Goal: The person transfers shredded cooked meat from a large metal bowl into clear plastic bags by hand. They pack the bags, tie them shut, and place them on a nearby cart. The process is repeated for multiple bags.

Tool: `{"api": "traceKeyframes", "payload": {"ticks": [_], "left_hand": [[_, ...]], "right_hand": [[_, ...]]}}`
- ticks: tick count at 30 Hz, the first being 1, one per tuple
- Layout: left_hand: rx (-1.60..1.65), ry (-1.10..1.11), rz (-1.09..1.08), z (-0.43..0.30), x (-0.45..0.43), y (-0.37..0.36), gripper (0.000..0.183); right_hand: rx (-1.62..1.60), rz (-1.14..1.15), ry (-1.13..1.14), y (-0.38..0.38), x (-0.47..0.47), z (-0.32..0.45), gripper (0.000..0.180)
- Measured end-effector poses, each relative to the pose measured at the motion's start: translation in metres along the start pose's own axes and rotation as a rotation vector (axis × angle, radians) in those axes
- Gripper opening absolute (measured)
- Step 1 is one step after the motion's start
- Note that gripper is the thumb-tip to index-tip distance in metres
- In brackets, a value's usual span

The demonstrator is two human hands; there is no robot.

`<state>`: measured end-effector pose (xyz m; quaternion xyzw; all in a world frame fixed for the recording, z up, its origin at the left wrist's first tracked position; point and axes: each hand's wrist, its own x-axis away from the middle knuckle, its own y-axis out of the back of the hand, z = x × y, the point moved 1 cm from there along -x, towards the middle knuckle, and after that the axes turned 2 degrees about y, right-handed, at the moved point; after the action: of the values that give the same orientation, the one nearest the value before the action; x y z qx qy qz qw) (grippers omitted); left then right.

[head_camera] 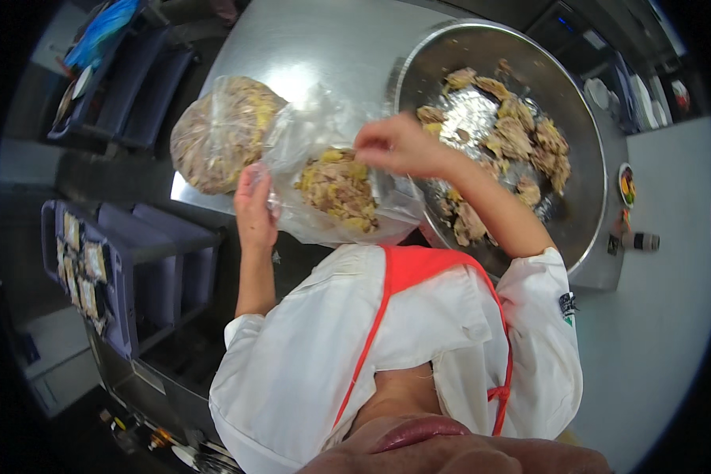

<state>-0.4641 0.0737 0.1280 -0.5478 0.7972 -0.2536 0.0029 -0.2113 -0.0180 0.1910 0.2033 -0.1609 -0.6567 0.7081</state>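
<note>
My left hand (255,207) grips the left edge of a clear plastic bag (400,207), which lies spread at the steel table's front edge. Inside that bag sits a heap of cooked, shredded meat with yellowish bits (339,192). Over its upper right side is my right hand (400,147), fingers curled and blurred; whether they pinch anything is hidden. A second, filled bag of meat (228,133) rests just beyond my left hand. Right of the bags, a wide round steel pan (595,136) holds several loose chunks of meat (512,139), partly covered by my right forearm.
The steel table (260,41) runs under the bags and pan. At left stand a grey-blue utility cart (172,249) carrying several packets (86,266) and another cart (148,89) with a blue plastic bag (101,32). A small oval dish (627,185) lies right of the pan.
</note>
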Motion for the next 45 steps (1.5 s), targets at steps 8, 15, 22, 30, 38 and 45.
{"api": "traceKeyframes", "payload": {"ticks": [8, 15, 22, 30, 38, 45], "left_hand": [[-0.048, -0.028, 0.002, -0.005, -0.011, -0.024, 0.014], [-0.134, -0.064, 0.018, -0.005, -0.008, -0.024, 0.015], [-0.093, -0.069, 0.023, 0.003, -0.007, -0.017, 0.016], [-0.109, -0.056, 0.084, 0.004, -0.016, -0.023, 0.015], [-0.033, -0.005, -0.093, 0.001, -0.011, -0.002, 0.01], [0.057, -0.119, -0.066, -0.009, 0.0, 0.002, 0.007]], "right_hand": [[0.464, -0.42, -0.733, 0.057, 0.063, -0.226, 0.105], [0.438, -0.275, -0.493, 0.03, 0.046, -0.226, 0.087], [0.62, -0.028, -0.508, -0.008, 0.099, -0.18, 0.093], [0.444, -0.07, -0.617, -0.011, 0.132, -0.168, 0.07], [-0.663, -0.467, -0.546, 0.037, 0.13, -0.121, 0.045], [-0.61, -0.15, -0.146, 0.044, 0.04, 0.018, 0.062]]}}
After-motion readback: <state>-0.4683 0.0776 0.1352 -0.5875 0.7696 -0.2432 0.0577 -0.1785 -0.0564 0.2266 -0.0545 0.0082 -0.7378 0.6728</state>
